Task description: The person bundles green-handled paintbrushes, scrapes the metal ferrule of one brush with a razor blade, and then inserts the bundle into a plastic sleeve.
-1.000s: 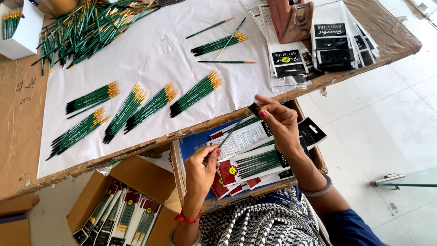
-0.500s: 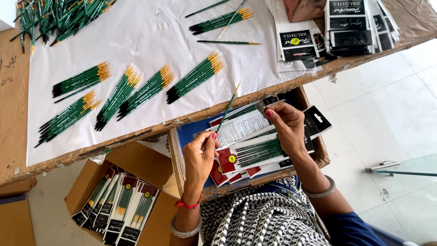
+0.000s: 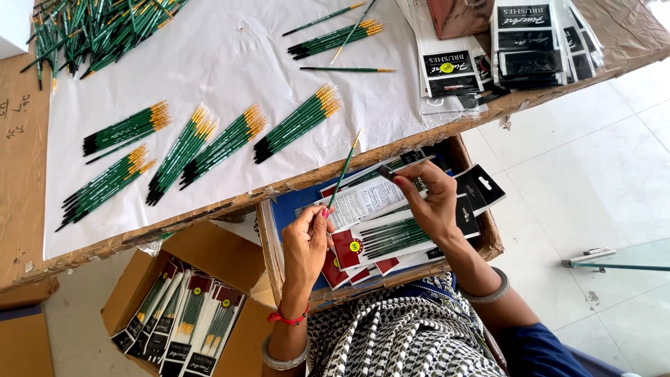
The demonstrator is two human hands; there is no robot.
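left hand (image 3: 307, 237) pinches one brush (image 3: 343, 173) tip-up mid frame, right hand (image 3: 426, 199) grips a packet (image 3: 391, 234) steady for loading.

Left hand (image 3: 307, 241) up in front of the body, thumb and first fingers pinched tight together, wrist bent back a little, arm pointing up from below. Right hand (image 3: 429, 202) out to the side, fingers curled, fingertips (image 3: 398, 180) pressed close together, forearm slanting down to the right.
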